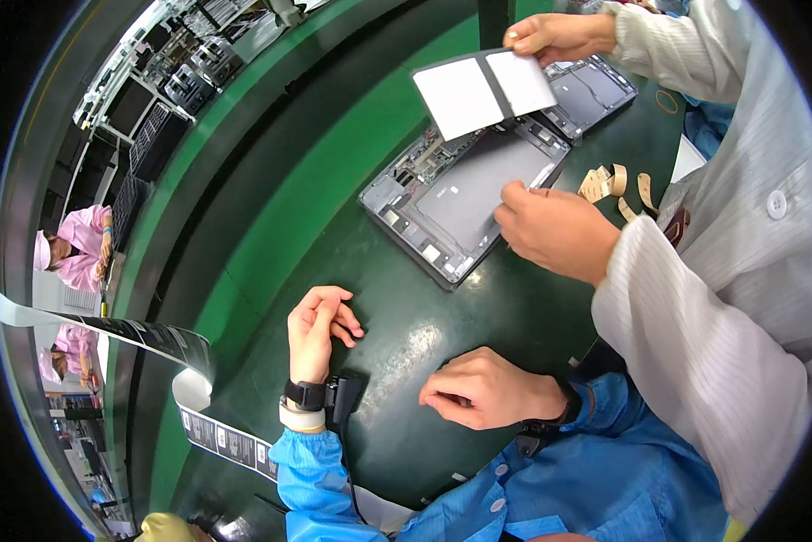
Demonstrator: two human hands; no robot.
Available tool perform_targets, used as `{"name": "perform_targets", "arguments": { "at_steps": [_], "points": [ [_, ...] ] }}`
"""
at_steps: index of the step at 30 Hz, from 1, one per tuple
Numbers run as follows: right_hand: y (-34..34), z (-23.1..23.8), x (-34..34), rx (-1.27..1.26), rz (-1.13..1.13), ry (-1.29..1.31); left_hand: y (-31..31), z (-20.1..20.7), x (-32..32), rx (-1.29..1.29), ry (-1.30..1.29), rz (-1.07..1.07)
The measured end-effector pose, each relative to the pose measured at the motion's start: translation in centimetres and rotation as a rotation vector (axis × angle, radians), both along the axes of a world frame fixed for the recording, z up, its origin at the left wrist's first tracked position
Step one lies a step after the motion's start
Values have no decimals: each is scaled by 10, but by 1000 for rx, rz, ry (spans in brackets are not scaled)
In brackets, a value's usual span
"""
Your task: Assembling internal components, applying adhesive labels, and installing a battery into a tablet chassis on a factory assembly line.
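Observation:
My left hand rests on the green table with its fingers loosely bent and a little apart, nothing in them. To its right my right hand lies on the tabletop, its fingers curled in and no object showing. Beyond both hands is an opened flat device, its circuit board and grey inside exposed. A co-worker's hand holds up a thin dark panel with two white faces over it. The co-worker's other hand is at the device's right edge, fingertips pinched; what they hold I cannot make out.
Another opened device sits behind the first. Curled tan strips lie near the co-worker's white sleeve. A strip of dark labels loops at my left. People in pink sit past a green curved band.

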State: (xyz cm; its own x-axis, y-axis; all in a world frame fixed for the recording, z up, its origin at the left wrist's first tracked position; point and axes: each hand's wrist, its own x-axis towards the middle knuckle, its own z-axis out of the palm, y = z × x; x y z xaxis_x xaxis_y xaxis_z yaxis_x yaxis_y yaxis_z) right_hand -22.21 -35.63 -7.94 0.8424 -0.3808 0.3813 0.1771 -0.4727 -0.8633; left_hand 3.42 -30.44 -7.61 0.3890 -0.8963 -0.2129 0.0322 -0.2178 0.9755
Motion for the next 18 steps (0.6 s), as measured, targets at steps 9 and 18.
{"name": "perform_targets", "arguments": {
  "at_steps": [9,18],
  "points": [
    [-1,-2,-2,-13,19,45,-1,0,-3,12,-28,4],
    [-1,1,2,23,44,47,-1,1,0,11,-38,18]
  ]
}}
